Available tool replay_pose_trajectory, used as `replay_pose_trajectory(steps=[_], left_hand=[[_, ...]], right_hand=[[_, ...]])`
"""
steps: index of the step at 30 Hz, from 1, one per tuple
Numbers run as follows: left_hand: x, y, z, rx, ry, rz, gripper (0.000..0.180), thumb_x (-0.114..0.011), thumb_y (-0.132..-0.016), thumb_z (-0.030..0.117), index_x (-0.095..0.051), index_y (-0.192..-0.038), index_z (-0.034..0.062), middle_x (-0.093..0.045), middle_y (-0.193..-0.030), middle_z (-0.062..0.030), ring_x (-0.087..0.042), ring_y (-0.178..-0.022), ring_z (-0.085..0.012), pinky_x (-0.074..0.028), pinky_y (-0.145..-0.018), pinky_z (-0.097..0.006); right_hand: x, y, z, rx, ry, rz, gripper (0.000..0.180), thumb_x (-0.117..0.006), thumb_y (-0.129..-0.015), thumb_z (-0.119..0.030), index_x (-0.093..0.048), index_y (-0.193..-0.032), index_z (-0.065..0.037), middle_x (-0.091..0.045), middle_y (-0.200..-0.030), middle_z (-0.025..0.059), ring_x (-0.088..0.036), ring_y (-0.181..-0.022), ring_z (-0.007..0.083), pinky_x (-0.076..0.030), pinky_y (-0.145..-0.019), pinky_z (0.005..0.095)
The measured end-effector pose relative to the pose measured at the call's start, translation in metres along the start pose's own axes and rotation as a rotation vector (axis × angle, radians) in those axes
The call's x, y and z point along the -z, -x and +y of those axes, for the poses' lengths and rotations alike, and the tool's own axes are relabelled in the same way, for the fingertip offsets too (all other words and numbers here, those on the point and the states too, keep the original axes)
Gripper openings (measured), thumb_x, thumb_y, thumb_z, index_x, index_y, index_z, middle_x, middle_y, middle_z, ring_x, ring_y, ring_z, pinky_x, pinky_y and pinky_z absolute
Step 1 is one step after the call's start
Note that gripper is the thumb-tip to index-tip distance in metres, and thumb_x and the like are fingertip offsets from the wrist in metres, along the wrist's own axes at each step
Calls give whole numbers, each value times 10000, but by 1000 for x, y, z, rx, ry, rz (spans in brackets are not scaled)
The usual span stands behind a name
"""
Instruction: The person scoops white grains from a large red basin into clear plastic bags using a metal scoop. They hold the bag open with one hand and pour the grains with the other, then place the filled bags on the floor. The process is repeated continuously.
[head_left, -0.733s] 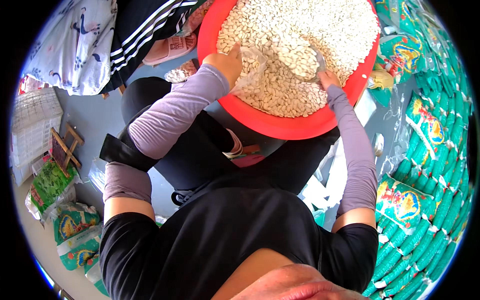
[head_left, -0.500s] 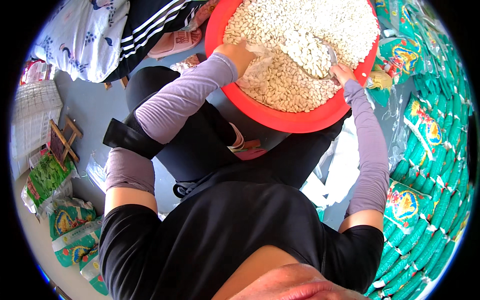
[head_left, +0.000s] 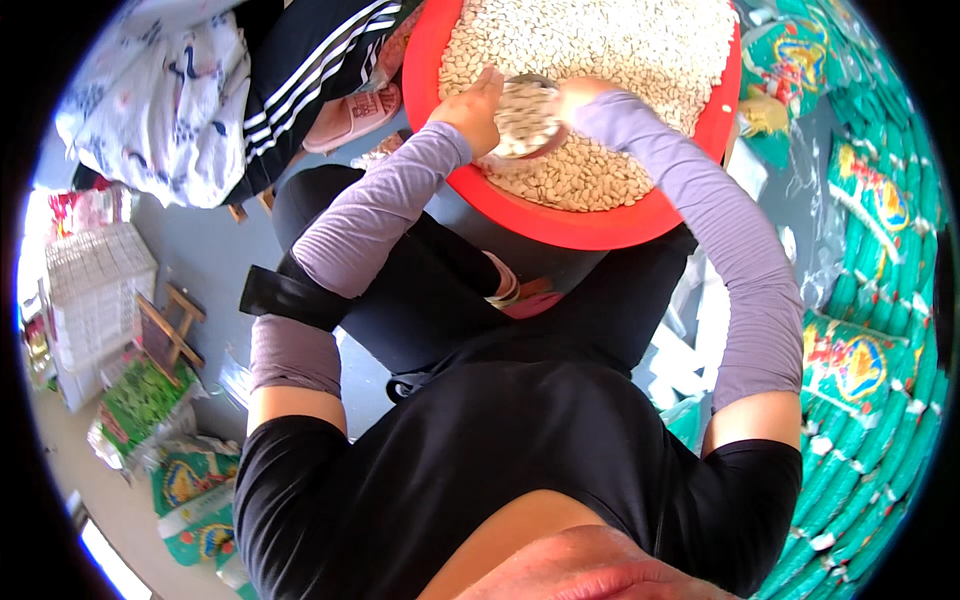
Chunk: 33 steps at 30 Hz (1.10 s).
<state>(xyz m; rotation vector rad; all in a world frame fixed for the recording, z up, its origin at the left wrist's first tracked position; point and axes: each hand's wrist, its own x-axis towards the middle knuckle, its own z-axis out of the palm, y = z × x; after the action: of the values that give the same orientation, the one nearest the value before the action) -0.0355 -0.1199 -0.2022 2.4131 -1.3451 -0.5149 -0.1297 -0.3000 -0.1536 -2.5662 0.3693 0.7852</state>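
Head view: hands closer together than before, now meeting over near rim of red tub (head_left: pixel 600 225). Left hand (head_left: pixel 470 105) and right hand (head_left: pixel 580 95) both curl fingers round small scoop (head_left: pixel 525 120), full of white beans (head_left: pixel 600 40). Scoop mouth faces up; long axis hard to tell. Tub full of beans. Green bags (head_left: pixel 860 360) at right.

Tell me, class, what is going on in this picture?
A seated person bends over a big red basin heaped with pale seeds. The left hand and the right hand meet above the pile around a small round container filled with those seeds. Green printed bags are stacked on the person's right.
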Motion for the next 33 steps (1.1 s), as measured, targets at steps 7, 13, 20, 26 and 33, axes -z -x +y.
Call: replay_pose_trajectory(steps=[7, 13, 20, 26, 33], left_hand=[[-6, -13, -8, 23, 169, 90, 700, -501, -734, 126, -240, -1374, 14, -290, -1402, -196, -374, -1244, -316, -325, -1019, -334], [7, -2, -4, -43, 780, 93, 686, -491, -722, 24, -263, -1368, -18, -409, -1332, -220, -416, -1237, -195, -342, -978, -249], [123, 94, 63, -46, 1155, 518, 577, -480, -753, -68, -397, -1317, 18, -454, -1326, -97, -462, -650, -13, -317, -455, -127], [201, 191, 64, -342, 1179, 858, 471, -452, -848, 1, -381, -1314, -1, -376, -1372, -157, -510, -753, -51, -366, -513, -149], [181, 245, 65, -104, 939, 1123, 442, -450, -824, -67, -444, -1264, -22, -491, -1270, -141, -506, -689, -66, -373, -520, -174]], right_hand=[[-32, 47, 1, -139, 710, 635, 351, -572, -820, -360, -551, -928, -27, -591, -808, 90, -606, -731, 241, -508, -673, 365], [-32, 91, 91, -391, 67, 682, 374, -456, -878, -367, -582, -920, -18, -625, -866, 183, -607, -826, 337, -479, -693, 442], [-92, 67, 138, -339, 17, 276, 461, -451, -870, -432, -627, -991, -24, -622, -972, 201, -586, -948, 346, -445, -821, 438], [-131, 46, 158, -49, 215, 771, 412, -546, -823, -380, -610, -1003, -15, -614, -983, 192, -578, -928, 342, -441, -834, 420], [-137, 85, 226, 39, -1, 807, 302, -555, -843, -253, -597, -1001, 1, -616, -933, 199, -583, -880, 353, -449, -796, 388]])
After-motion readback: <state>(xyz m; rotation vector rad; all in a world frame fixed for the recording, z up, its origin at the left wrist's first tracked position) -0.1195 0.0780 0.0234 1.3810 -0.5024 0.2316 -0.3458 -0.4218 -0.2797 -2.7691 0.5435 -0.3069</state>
